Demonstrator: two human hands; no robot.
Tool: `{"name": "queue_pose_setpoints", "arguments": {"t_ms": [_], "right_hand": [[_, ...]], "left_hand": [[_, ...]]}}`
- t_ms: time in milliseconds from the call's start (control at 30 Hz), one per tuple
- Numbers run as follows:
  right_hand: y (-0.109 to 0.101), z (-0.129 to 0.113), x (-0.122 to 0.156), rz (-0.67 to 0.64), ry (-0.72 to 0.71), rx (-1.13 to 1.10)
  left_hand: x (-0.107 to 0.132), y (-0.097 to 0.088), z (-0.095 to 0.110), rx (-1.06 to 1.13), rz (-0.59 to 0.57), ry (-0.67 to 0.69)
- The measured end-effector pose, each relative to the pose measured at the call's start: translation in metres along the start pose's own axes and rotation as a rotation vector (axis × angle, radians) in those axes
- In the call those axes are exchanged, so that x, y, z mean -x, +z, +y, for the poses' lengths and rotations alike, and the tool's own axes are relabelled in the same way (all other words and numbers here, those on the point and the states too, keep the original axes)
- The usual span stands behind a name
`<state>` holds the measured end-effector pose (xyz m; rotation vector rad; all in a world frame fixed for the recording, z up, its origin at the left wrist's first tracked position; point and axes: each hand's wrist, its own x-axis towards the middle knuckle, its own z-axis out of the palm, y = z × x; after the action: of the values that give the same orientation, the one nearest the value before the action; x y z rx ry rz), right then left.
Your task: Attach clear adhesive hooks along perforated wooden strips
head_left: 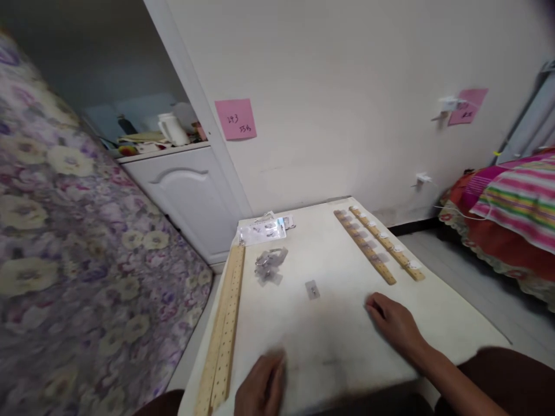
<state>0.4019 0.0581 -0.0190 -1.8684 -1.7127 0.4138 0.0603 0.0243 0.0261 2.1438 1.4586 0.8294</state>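
Observation:
My left hand [261, 386] rests at the table's near edge with its fingers curled in, and nothing shows in it. Farther right, my right hand [395, 323] lies on the white tabletop in a loose fist, also with nothing visible inside. Between and beyond the hands is a small clear plastic bag [313, 290] with a tiny metallic piece in it, touched by neither hand. A pile of similar small bags [269, 267] lies farther back to the left. Behind that pile are clear printed packages [262, 231] with small items inside.
Long wooden strips with holes [229, 323] lie along the table's left edge. On the right are two shorter wooden strips [366, 248] [385, 241] carrying small bags or tags. A floral curtain [87, 248] hangs at left; a bed [511, 214] stands at right beyond the table.

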Motion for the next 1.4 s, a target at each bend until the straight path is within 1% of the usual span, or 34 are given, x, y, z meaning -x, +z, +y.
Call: {"name": "queue_pose_setpoints", "arguments": {"t_ms": [67,167,233,300,333,367,433,467,500,567,633,733,833,933,1067,1233,1400], "right_hand": [[-0.001,0.0,0.001,-0.023,0.005,0.007],[-0.002,0.001,0.003,-0.055,0.016,0.001],[-0.001,0.004,0.004,-0.066,0.031,0.004],[0.0,0.006,0.003,-0.067,0.041,0.006],[0.0,0.007,0.003,-0.067,0.039,0.002],[0.001,0.007,0.003,-0.065,0.037,-0.003],[0.001,0.005,0.002,-0.058,0.034,-0.019],[0.0,0.004,0.001,-0.057,0.036,-0.026],[0.0,0.003,0.001,-0.056,0.037,-0.031],[-0.001,0.001,0.0,-0.054,0.038,-0.038],[-0.002,-0.001,0.0,-0.056,0.035,-0.04],[-0.004,-0.002,-0.001,-0.058,0.038,-0.045],[-0.004,-0.002,-0.003,-0.07,0.042,-0.057],[-0.003,0.0,-0.006,-0.085,0.044,-0.077],[-0.003,0.003,-0.008,-0.106,0.056,-0.104],[-0.007,0.0,-0.007,-0.123,0.04,-0.164],[-0.014,-0.011,-0.005,-0.124,0.051,-0.263]], "left_hand": [[0.005,-0.014,-0.01,-0.078,0.068,-0.038],[0.016,-0.038,-0.028,-0.199,0.191,-0.146],[0.024,-0.052,-0.038,-0.238,0.239,-0.214],[0.029,-0.058,-0.043,-0.249,0.27,-0.264],[0.029,-0.057,-0.042,-0.245,0.278,-0.275],[0.026,-0.054,-0.039,-0.233,0.278,-0.272],[0.015,-0.039,-0.027,-0.187,0.24,-0.229],[0.007,-0.028,-0.018,-0.153,0.201,-0.182],[-0.004,-0.016,-0.009,-0.124,0.143,-0.153],[-0.027,0.01,0.01,-0.09,0.064,-0.1],[-0.053,0.036,0.023,-0.118,0.047,-0.073],[-0.09,0.069,0.03,-0.215,0.056,-0.12],[-0.119,0.09,0.029,-0.249,0.077,-0.137],[-0.135,0.101,0.028,-0.27,0.088,-0.146],[-0.143,0.104,0.029,-0.267,0.099,-0.154],[-0.141,0.102,0.03,-0.2,0.116,-0.172],[-0.132,0.099,0.034,-0.071,0.126,-0.181]]}}
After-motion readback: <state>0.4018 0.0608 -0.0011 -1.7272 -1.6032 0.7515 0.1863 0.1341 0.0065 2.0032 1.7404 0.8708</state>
